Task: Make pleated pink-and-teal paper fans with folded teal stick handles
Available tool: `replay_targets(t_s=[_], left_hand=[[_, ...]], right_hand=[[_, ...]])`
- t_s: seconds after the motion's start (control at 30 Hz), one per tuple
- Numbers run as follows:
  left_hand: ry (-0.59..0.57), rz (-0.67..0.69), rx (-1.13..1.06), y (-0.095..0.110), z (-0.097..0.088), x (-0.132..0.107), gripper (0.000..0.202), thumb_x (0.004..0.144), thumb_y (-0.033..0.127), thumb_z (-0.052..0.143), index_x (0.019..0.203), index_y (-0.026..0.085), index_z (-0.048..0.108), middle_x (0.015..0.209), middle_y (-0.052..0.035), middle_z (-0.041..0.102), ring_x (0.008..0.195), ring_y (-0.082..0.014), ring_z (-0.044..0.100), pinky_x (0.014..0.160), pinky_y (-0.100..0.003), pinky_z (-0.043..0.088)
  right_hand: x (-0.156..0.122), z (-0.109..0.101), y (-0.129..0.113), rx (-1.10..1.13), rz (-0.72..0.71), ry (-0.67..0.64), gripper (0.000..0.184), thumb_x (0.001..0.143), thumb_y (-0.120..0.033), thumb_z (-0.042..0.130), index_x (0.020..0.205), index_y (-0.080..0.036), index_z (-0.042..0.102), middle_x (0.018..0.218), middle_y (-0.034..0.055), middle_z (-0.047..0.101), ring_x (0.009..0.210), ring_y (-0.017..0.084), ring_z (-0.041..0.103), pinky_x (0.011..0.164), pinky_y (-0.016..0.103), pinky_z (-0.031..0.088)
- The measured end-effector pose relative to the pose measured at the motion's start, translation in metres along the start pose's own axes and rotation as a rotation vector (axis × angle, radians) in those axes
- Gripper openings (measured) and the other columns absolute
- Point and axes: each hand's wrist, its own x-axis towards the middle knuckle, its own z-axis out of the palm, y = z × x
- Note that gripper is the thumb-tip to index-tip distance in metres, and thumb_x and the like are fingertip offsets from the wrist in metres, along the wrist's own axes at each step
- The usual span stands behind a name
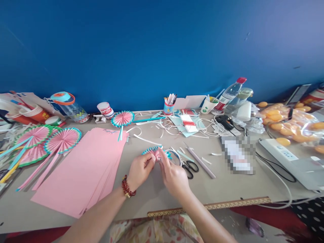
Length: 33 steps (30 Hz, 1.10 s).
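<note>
Both hands meet at table centre: the left hand [138, 169] and right hand [172, 176] pinch a small pleated paper fan [156, 152], pink with teal scalloped edge, half opened just above the fingers. At three o'clock lie black-handled scissors [190, 167] and a slim grey stick [201, 161]. At nine o'clock spreads a flat stack of smooth pink paper sheets [82, 168]; beyond, finished round fans [62, 140].

A deep blue wall [152, 50] rises evenly lit behind a long beige table [157, 192].
</note>
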Motion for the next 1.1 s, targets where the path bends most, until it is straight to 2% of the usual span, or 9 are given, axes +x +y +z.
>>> replay_targets(t_s=[0.1,0.33,0.47,0.6,0.7,0.77,0.9,1.0,1.1], left_hand=[[0.111,-0.097,-0.204,-0.009,-0.014,0.008,0.028,0.093,0.040,0.049,0.075,0.020,0.058,0.063,0.0018,0.060,0.056,-0.0138,0.057,0.057,-0.023,0.044],[0.090,-0.081,-0.319,-0.009,-0.019,0.014,0.036,0.094,0.047,0.052,0.071,0.019,0.057,0.062,0.0020,0.058,0.053,-0.0114,0.053,0.058,-0.024,0.045],[0.094,-0.096,-0.291,-0.006,-0.016,0.011,0.034,0.093,0.047,0.053,0.076,0.019,0.060,0.064,0.0032,0.059,0.052,-0.0109,0.055,0.057,-0.023,0.044],[0.069,-0.095,-0.266,-0.008,-0.016,0.009,0.033,0.093,0.050,0.053,0.085,0.020,0.064,0.067,0.0028,0.063,0.049,-0.0118,0.060,0.058,-0.024,0.045],[0.018,-0.103,-0.256,-0.011,-0.014,0.008,0.033,0.093,0.051,0.053,0.094,0.021,0.066,0.068,0.0023,0.065,0.049,-0.0137,0.063,0.055,-0.024,0.045],[-0.022,-0.098,-0.242,-0.011,-0.012,0.007,0.035,0.093,0.052,0.051,0.097,0.021,0.067,0.065,0.0027,0.065,0.045,-0.0137,0.061,0.052,-0.024,0.045],[-0.066,-0.067,-0.223,-0.009,-0.005,0.005,0.036,0.095,0.052,0.047,0.096,0.022,0.068,0.060,0.0032,0.062,0.037,-0.0114,0.052,0.043,-0.022,0.038],[-0.025,0.011,-0.060,-0.006,-0.002,0.002,0.031,0.097,0.045,0.046,0.094,0.023,0.068,0.058,0.0032,0.062,0.039,-0.0115,0.051,0.045,-0.022,0.037],[0.024,0.135,0.153,-0.005,-0.001,0.001,0.026,0.097,0.036,0.047,0.091,0.025,0.069,0.063,0.0006,0.067,0.054,-0.0156,0.062,0.057,-0.024,0.043]], right_hand=[[-0.005,-0.004,0.013,0.078,0.066,0.072,0.050,0.102,-0.025,0.030,0.151,-0.014,0.033,0.090,0.0118,0.075,0.060,0.021,0.068,0.053,0.027,0.046],[-0.012,-0.036,0.038,0.407,0.113,0.216,0.046,0.102,-0.036,0.036,0.143,-0.016,0.037,0.078,0.0040,0.067,0.065,0.019,0.065,0.064,0.028,0.049],[-0.012,-0.040,0.049,0.574,0.135,0.185,0.041,0.103,-0.034,0.034,0.142,-0.020,0.037,0.083,0.0029,0.068,0.071,0.017,0.064,0.072,0.028,0.050],[-0.014,-0.046,0.069,0.680,0.191,0.154,0.039,0.102,-0.039,0.038,0.137,-0.021,0.043,0.089,0.0041,0.072,0.067,0.015,0.063,0.067,0.026,0.051],[-0.010,-0.056,0.092,0.549,0.234,0.250,0.036,0.101,-0.038,0.040,0.132,-0.021,0.048,0.091,0.0057,0.074,0.081,0.018,0.068,0.071,0.027,0.052],[-0.003,-0.060,0.109,0.345,0.230,0.306,0.033,0.101,-0.034,0.039,0.128,-0.020,0.051,0.092,0.0059,0.075,0.091,0.020,0.067,0.079,0.030,0.052],[0.014,-0.056,0.134,-0.045,0.209,0.230,0.029,0.098,-0.030,0.045,0.118,-0.018,0.063,0.088,0.0091,0.074,0.095,0.025,0.066,0.087,0.037,0.048],[0.021,-0.052,0.129,-0.093,0.227,0.224,0.030,0.094,-0.034,0.056,0.116,-0.017,0.066,0.100,0.0141,0.073,0.098,0.032,0.064,0.089,0.047,0.046],[0.022,-0.059,0.099,0.008,0.133,0.266,0.029,0.098,-0.035,0.050,0.116,-0.018,0.064,0.114,0.0129,0.070,0.107,0.030,0.061,0.093,0.044,0.044]])
